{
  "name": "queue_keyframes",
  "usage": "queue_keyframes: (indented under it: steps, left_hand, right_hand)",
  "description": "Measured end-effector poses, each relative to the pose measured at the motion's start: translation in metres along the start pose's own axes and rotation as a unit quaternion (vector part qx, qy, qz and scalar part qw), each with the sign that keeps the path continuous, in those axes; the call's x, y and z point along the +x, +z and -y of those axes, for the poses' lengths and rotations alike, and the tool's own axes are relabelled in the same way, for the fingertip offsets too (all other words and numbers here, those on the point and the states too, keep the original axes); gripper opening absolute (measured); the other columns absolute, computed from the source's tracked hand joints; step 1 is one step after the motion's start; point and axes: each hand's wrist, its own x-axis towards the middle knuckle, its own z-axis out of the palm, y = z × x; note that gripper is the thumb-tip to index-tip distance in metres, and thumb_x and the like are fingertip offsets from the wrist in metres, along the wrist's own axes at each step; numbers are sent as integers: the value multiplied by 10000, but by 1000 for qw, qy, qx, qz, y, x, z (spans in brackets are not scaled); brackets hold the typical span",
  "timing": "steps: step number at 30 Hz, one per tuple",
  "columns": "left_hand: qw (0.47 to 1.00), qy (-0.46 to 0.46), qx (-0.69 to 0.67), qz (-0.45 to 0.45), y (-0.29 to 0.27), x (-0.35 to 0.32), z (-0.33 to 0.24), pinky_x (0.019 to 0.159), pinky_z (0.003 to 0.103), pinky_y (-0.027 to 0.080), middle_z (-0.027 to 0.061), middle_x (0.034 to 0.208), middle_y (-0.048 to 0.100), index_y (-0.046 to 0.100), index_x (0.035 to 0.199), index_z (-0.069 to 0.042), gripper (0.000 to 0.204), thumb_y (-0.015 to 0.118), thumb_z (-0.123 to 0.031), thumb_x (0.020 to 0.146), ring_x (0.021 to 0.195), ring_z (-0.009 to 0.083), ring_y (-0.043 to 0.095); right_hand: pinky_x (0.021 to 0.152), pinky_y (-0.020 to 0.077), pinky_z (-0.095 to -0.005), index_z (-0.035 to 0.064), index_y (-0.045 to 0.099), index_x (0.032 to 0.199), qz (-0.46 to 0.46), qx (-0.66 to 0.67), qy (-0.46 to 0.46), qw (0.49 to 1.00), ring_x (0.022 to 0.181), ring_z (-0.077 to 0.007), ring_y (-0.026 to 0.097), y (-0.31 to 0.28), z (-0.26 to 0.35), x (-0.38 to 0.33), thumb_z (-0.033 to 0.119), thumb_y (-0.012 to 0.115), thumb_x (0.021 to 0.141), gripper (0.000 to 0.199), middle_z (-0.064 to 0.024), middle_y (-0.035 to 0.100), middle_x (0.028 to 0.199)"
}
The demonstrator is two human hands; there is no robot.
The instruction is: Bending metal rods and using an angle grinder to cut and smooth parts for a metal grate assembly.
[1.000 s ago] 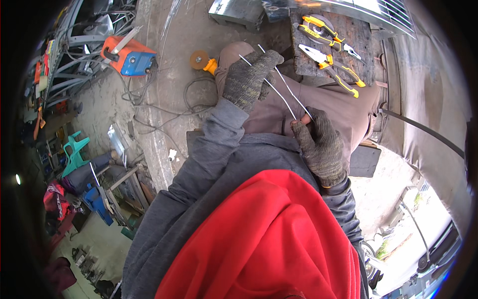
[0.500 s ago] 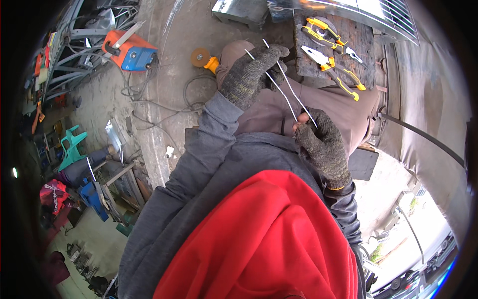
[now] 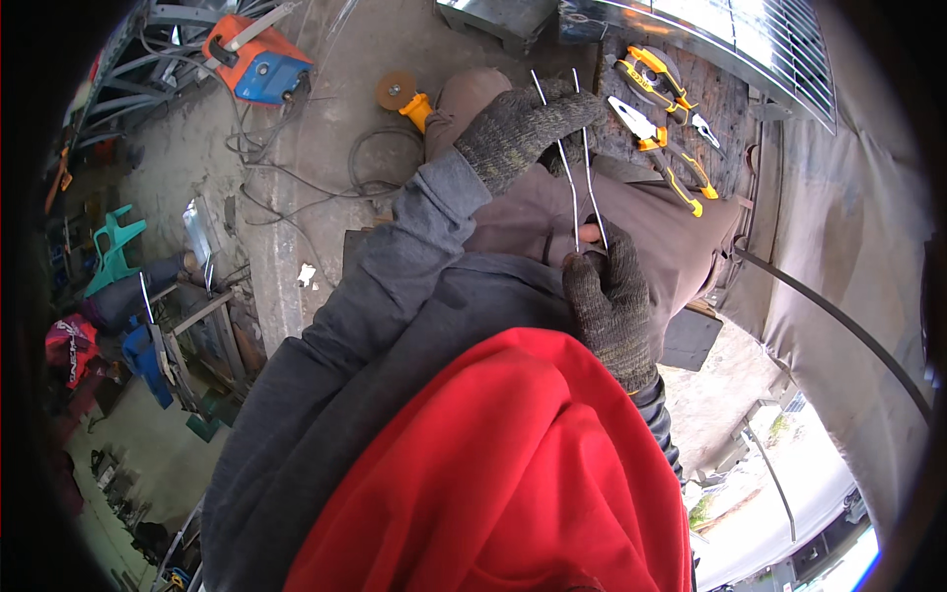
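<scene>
Two thin wires gripped at both ends.
Your left hand closes over the tops, right hand pinches the bottoms; next, likely bend or twist them evenly.

yellow-handled pliers on bench | angle grinder (yellow grip) | orange-blue welder box

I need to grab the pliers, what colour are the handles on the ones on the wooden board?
Yellow and black, on the pliers, clearest in the head view.

Single head view, looking steeply down, close above the red hood; beyond it, probably floor.
</scene>
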Motion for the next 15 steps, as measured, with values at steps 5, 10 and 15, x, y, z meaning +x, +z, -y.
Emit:
queue_keyframes:
  steps: [5,10,15]
  left_hand:
    - [999,-12,-40,22,6,0,-4,672,236,509,38,924,675,642,1207,-42,376,528,-345,1016,796,95,629]
    - [914,338,120,189,21,-16,9,1053,318,442,122,1350,566,560,1334,-10,339,484,-100,1016,1239,188,541]
    - [965,89,53,240,30,-32,8,1048,334,446,124,1346,577,560,1314,18,340,501,-70,991,1235,208,551]
  right_hand:
    - [606,394,-188,48,540,1209,-16,-7,-29,999,667,-29,445,1,0,-2,-1,574,956,260,51,486,764]
    - [631,419,-197,41,539,1196,-77,61,-1,995,708,-28,469,4,-1,2,9,596,951,253,37,522,834]
    - [670,437,-199,38,538,1207,-75,72,7,995,764,-37,508,0,-11,8,44,641,941,285,25,562,889]
